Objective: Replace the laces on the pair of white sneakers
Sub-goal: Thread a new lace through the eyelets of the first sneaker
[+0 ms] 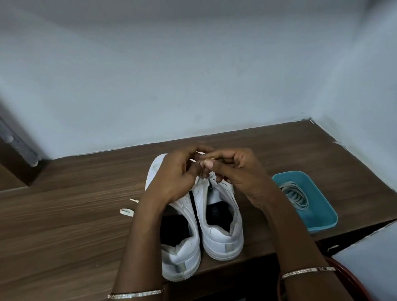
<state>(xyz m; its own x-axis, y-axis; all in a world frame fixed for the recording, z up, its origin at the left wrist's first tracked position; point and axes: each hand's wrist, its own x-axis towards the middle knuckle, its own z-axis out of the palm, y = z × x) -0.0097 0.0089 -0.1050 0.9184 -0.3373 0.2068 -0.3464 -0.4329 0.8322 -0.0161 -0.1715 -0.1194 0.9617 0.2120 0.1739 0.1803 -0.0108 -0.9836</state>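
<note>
Both hands are up over the pair of white leather-look sneakers, which sit side by side, heels toward the person, at the near edge of the brown wood-grain surface. The left hand and right hand meet fingertip to fingertip, fingers curled tight. A sliver of thin white flat lace shows pinched between them, just above the tongue area of the sneaker on the right. Which eyelet it belongs to is hidden behind the fingers.

This looks like the threading or pulling stage at the upper eyelets, not the finish. Neither collar shows a tied bow, and both dark, padded openings gape.

A loose white lace end lies flat on the surface to the left. To the right, well apart from the sneakers, a teal rectangular plastic tray holds a coil of pale flat laces, limp and ribbon-like.

The next move calls for a fine pinch on the stiff tip, guiding it cleanly through a small hole while the other hand steadies the smooth, slightly creased upper. Soft lace will twist if it is rushed.
</note>
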